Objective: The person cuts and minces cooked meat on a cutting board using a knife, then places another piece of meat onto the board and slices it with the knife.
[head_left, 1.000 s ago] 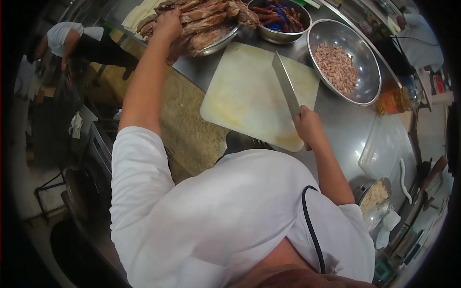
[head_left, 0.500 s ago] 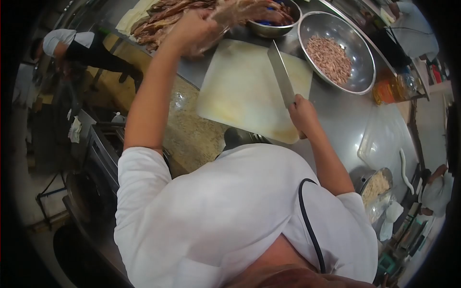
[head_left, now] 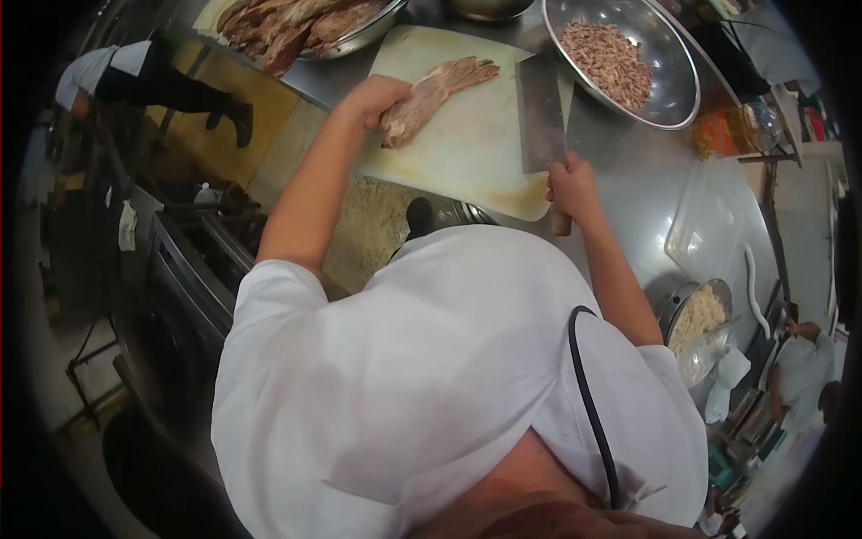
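Note:
A piece of cooked, stringy meat (head_left: 435, 96) lies across the white cutting board (head_left: 467, 184). My left hand (head_left: 379, 99) is closed on its left edge. In my right hand (head_left: 572, 187) is the wooden handle of a cleaver, fingers wrapped round it. The broad cleaver blade (head_left: 540, 112) rests over the right part of the board, apart from the meat. Beyond the board on the right, a steel bowl (head_left: 675, 81) holds chopped meat (head_left: 606, 65). More large meat pieces (head_left: 292, 27) are heaped in a metal bowl at the far left.
Another metal bowl (head_left: 492, 9) shows at the top edge. A bottle of yellow oil (head_left: 727, 132) stands right of the chopped meat. A bowl of pale shreds (head_left: 699, 319) sits near my right elbow. People stand at the left and right edges of the view.
My left hand has come down from the far-left meat to the board, with a piece of meat now lying there. The cleaver has turned, its blade face now showing broad.

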Tool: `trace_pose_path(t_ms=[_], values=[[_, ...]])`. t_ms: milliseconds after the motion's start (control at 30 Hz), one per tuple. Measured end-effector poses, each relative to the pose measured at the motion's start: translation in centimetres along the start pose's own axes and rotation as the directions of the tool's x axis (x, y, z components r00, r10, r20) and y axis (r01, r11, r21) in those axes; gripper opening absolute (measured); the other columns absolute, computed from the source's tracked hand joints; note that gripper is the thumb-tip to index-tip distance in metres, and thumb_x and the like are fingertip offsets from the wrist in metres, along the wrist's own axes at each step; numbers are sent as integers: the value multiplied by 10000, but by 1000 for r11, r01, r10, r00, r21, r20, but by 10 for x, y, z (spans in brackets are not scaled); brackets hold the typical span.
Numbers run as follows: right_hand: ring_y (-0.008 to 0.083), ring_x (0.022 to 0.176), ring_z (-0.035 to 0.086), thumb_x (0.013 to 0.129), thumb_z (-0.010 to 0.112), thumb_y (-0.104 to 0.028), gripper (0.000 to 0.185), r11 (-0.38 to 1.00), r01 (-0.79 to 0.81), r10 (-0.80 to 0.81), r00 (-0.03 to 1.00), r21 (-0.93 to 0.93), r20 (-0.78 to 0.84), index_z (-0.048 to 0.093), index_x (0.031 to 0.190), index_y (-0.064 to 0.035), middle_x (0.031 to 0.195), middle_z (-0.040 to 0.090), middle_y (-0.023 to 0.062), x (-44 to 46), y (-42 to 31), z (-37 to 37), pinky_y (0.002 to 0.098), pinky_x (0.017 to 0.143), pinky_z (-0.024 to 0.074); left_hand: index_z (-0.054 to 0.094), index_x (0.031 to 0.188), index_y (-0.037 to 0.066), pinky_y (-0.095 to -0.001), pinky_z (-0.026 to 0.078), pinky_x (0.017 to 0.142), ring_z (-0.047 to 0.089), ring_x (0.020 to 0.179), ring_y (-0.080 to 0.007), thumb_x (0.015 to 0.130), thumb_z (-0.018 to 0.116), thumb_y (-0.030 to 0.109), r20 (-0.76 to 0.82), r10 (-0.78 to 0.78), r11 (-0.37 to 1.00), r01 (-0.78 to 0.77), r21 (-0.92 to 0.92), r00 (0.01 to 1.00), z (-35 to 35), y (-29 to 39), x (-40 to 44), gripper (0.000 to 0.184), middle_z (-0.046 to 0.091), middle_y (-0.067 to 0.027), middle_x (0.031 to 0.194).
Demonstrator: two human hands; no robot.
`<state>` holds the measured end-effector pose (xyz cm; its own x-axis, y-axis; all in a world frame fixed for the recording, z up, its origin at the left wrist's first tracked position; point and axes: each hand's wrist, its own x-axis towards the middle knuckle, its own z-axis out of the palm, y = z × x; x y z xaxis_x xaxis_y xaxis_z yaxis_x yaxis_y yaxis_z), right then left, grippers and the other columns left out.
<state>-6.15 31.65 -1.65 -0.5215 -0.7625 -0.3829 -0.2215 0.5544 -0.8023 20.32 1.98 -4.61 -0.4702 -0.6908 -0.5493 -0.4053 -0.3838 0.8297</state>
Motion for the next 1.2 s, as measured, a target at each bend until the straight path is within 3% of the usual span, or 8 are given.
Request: trace_pose_path(t_ms=[100, 200, 433, 700, 833, 933, 1000, 1200], values=[[142, 522, 583, 921, 564, -145, 204, 999, -7, 6, 1000, 41, 17, 624, 1019, 24, 698, 597, 60, -2, -1, 0, 313, 496, 483, 753, 1039, -24, -365, 545, 616, 678, 772, -202, 892, 674, 150, -63, 106, 993, -103, 58, 992, -10, -5, -9, 240, 724, -99, 952], [205, 528, 651, 889, 544, -150, 240, 1000, 6, -6, 1000, 7, 16, 602, 995, 57, 706, 652, 130, -3, -3, -1, 361, 521, 524, 728, 1110, 1, -380, 568, 700, 687, 845, -199, 943, 680, 194, -67, 15, 999, -13, 36, 998, -24, -3, -35, 260, 734, -99, 1008], [189, 534, 642, 889, 543, -144, 228, 1000, 3, -3, 1000, 12, 31, 600, 982, 56, 713, 644, 120, -2, -4, -1, 353, 519, 517, 732, 1056, 48, -318, 500, 663, 656, 800, -150, 923, 688, 313, -90, -19, 973, 39, 229, 996, -29, -28, -82, 299, 721, -31, 939], [182, 543, 640, 896, 546, -143, 210, 1000, -8, 7, 1000, 17, 19, 598, 960, 50, 719, 637, 114, -6, -8, -3, 357, 528, 521, 722, 896, -32, -328, 455, 590, 593, 630, -126, 868, 706, 242, -231, 321, 814, -143, 563, 918, 5, -51, -90, 276, 676, -45, 729], [145, 546, 595, 925, 581, -157, 163, 999, 27, -28, 999, 18, 28, 596, 940, 5, 700, 600, 51, -14, -8, 2, 325, 525, 501, 708, 923, -58, -304, 473, 598, 604, 642, -121, 879, 704, 193, -224, 237, 812, -66, 580, 945, 3, -46, -100, 255, 685, -60, 755], [130, 568, 588, 939, 578, -161, 161, 970, 207, -203, 978, -128, 42, 593, 900, -6, 701, 602, 45, -21, -2, 13, 326, 543, 490, 697, 918, -55, -284, 491, 608, 617, 636, -125, 890, 695, 144, -249, 240, 926, -144, 349, 938, -3, -66, -104, 201, 685, -66, 758], [142, 582, 550, 945, 581, -160, 180, 915, 339, -271, 918, -220, 290, 573, 869, 3, 679, 580, 75, -36, -37, 15, 345, 561, 461, 686, 900, -40, -284, 510, 623, 627, 631, -126, 896, 695, 127, -248, 167, 980, -132, 152, 954, -8, -80, -103, 167, 672, -56, 747], [203, 612, 493, 926, 583, -139, 193, 796, 552, -352, 757, -248, 551, 544, 876, 43, 645, 511, 169, -45, -97, 44, 397, 611, 435, 688, 876, -12, -284, 480, 592, 620, 632, -113, 890, 674, 113, -346, 270, 951, -193, 241, 899, 5, -86, -111, 127, 657, -39, 723]])
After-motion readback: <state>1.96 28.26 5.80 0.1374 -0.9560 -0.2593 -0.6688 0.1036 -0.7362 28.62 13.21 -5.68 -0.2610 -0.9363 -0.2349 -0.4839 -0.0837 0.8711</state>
